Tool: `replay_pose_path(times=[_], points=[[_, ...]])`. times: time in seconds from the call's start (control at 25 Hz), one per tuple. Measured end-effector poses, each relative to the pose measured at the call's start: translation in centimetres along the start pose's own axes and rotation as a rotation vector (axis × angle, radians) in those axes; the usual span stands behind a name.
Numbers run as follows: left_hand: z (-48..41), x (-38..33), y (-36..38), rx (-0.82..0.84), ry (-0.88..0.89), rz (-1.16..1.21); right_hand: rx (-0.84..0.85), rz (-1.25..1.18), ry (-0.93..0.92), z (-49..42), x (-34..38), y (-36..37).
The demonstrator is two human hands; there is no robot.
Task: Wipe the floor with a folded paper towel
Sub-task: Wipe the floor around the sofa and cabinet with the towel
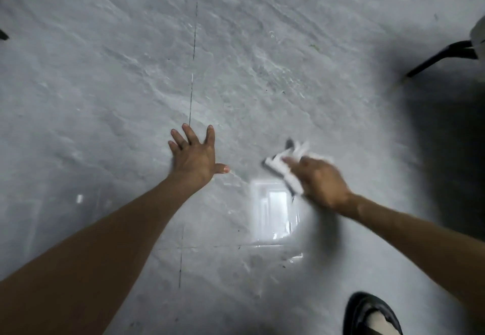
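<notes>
I look down at a glossy grey marble floor [262, 59]. My right hand [319, 181] grips a crumpled white paper towel [282, 164] and holds it down against the floor; both are motion-blurred. The towel sticks out past my fingers to the upper left. My left hand [194, 155] lies flat on the floor with its fingers spread, about a hand's width left of the towel, holding nothing.
A black chair leg [441, 57] slants in at the upper right, with dark shadow below it. My black shoe [372, 313] shows at the bottom right. A bright window reflection [274, 212] glares on the tile between my arms. A thin tile joint [193, 72] runs up the middle.
</notes>
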State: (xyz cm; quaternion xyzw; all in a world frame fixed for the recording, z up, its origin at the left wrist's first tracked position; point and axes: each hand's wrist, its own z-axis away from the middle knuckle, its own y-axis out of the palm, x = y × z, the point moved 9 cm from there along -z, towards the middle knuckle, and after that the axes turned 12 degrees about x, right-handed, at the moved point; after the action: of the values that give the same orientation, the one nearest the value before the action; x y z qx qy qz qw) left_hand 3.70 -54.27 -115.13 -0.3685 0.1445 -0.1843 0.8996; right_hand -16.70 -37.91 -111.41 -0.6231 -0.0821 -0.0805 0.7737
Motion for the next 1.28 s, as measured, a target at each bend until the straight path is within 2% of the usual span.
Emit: replay_pose_path(times=[0.08,0.12,0.24,0.4,0.48,0.6,0.8,0.96,1.04,1.08,1.2,1.24,1.28], points=[[-0.1,-0.2,0.1,-0.021,0.020,0.011,-0.084,-0.037,0.351,-3.2,-6.0,-2.0],[-0.2,-0.2,0.0,-0.034,0.027,0.013,-0.114,-0.065,0.459,-5.4,-7.5,-2.4],[-0.4,0.1,0.1,-0.071,0.026,0.032,-0.147,-0.085,0.512,-13.2,-6.7,-3.3],[-0.7,0.3,0.1,-0.092,0.007,0.032,-0.141,-0.033,0.376,-19.8,-2.8,-3.6],[-0.6,0.3,-0.1,-0.079,0.002,0.025,-0.108,-0.017,0.156,-19.1,0.5,-3.3],[0.0,0.1,-0.4,-0.036,0.001,0.015,-0.022,0.003,-0.187,-12.0,5.7,-1.0],[0.7,0.0,-0.8,0.052,-0.013,0.010,0.070,-0.054,-0.170,3.1,8.2,3.9],[1.4,-0.3,-0.7,0.096,-0.057,0.047,0.195,-0.050,-0.233,10.2,11.9,5.9],[2.1,-0.4,-0.5,0.079,-0.034,0.062,0.238,-0.049,-0.142,9.8,10.9,5.3],[2.4,-0.5,-0.5,0.064,-0.018,0.058,0.215,-0.068,-0.010,8.5,9.3,4.5],[2.8,-0.2,-0.4,0.034,0.007,0.039,-0.003,-0.186,0.622,5.3,3.0,2.0],[2.5,-0.2,-0.4,0.029,0.008,0.043,-0.051,-0.161,0.712,4.5,3.1,1.9],[2.2,-0.2,-0.2,0.028,0.006,0.049,-0.088,-0.101,0.644,3.4,4.7,2.0]])
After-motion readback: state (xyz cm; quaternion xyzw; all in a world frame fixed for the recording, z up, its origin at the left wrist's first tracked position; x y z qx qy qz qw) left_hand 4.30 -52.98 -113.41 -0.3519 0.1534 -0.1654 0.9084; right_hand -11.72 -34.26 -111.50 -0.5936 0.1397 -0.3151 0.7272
